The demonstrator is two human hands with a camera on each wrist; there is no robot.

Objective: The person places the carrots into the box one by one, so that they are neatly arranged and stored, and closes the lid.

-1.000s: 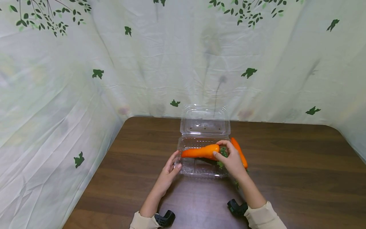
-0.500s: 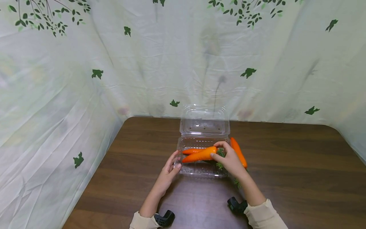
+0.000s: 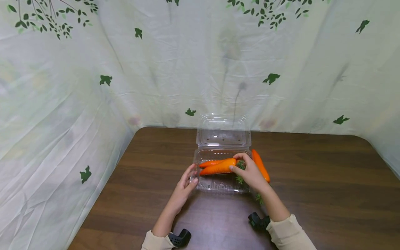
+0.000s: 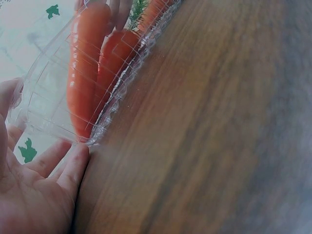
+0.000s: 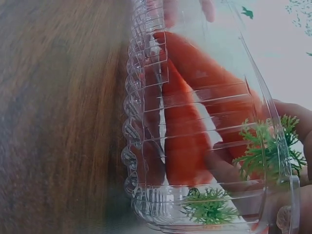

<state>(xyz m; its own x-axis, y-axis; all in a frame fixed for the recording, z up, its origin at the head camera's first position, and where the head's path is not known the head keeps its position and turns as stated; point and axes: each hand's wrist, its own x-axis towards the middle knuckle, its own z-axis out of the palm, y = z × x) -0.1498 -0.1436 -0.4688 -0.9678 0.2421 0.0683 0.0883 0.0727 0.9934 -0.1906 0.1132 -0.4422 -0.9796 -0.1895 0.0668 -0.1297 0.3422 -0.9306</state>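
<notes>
1. The held carrot is inside the clear container, above its floor as far as I can make out, with its near side turned to the person.
2. It lies mostly crosswise: tapered tip to the left and slightly toward the person, thick end to the right, where green leaves show. The wrist views suggest the long axis tilts, tip low and thick end raised.
3. The right hand pinches that thick end between thumb and fingers.
4. Partly hidden behind it is a second carrot, also in the container, its tip to the left too.
5. The left hand holds the container's left end, thumb and fingers set apart around it, steadying it, I'd judge.
6. How far along? One carrot looks settled inside; the pinched one is in but not yet let go. A third carrot lies outside on the right, tip away from the person; whether it touches the container wall I can't tell. The lid stands open at the back.
7. Farther out are the brown table, two black wrist cameras below the hands, and a leaf-printed white cloth behind.
</notes>
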